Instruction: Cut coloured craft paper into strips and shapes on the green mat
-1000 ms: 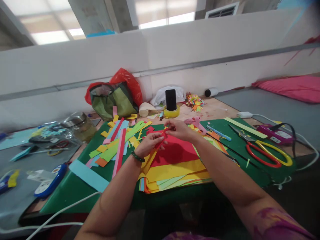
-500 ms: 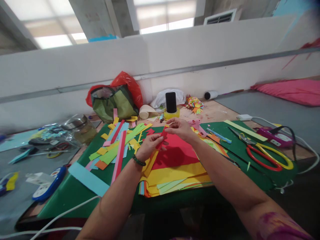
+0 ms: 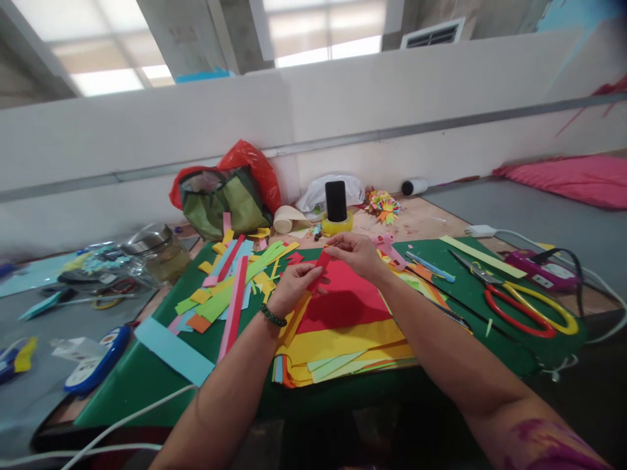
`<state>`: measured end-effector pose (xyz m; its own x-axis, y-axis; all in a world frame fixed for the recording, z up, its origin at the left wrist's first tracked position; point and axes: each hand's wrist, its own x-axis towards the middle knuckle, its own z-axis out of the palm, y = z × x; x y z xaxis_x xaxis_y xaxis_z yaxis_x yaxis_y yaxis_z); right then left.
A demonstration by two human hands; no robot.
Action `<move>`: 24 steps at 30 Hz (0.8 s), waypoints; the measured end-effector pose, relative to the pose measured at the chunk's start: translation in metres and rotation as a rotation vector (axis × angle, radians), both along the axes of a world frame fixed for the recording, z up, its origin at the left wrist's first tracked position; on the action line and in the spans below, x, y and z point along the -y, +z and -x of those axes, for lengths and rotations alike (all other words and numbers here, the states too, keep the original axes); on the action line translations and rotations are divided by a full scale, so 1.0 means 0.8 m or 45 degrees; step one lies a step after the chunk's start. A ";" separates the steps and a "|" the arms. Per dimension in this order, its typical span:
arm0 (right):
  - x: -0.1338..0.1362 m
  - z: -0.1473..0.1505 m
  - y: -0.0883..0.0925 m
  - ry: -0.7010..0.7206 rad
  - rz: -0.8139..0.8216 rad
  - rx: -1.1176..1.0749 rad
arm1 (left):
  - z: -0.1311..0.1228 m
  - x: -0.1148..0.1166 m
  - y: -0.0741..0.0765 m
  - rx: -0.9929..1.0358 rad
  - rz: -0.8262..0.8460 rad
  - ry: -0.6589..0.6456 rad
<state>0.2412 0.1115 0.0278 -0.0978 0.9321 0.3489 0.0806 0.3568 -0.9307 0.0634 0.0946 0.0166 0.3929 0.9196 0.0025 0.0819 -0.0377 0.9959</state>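
A red paper strip (image 3: 322, 260), with a yellow length running down behind my wrist, is held up over the stack of paper. My left hand (image 3: 295, 283) pinches the strip from below. At its upper end the thumb and fingertips of my right hand (image 3: 360, 256) are closed on it; the exact fold there is too small to make out. Beneath both hands lies a red sheet (image 3: 350, 307) on top of yellow paper (image 3: 343, 343) and several other coloured sheets. Cut paper strips (image 3: 235, 287) in green, pink, yellow and orange are scattered left of my left hand.
Large scissors (image 3: 514, 297) and a pink glue gun (image 3: 388, 249) lie to the right on the green mat (image 3: 137, 385). A phone (image 3: 336, 201) stands on a yellow tape roll (image 3: 337, 225) behind. A blue strip (image 3: 174, 351), a blue tape dispenser (image 3: 100, 362) and a jar (image 3: 159, 251) are leftward.
The fingers of my right hand have shifted slightly at the strip's upper end, and the yellow seen at its tip is now hardly visible. My left hand keeps its hold.
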 end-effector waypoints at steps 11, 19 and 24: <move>0.002 0.002 -0.003 -0.066 -0.224 0.029 | -0.001 -0.001 -0.003 0.073 0.013 0.018; 0.003 0.003 -0.003 -0.098 -0.249 0.035 | 0.000 -0.001 -0.004 0.078 0.003 0.003; -0.003 0.000 -0.006 -0.145 -0.213 0.009 | 0.002 -0.001 -0.004 0.089 0.137 -0.068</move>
<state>0.2416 0.1142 0.0233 0.0019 0.8662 0.4997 0.1354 0.4949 -0.8583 0.0617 0.0953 0.0136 0.4435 0.8939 -0.0658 0.0127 0.0671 0.9977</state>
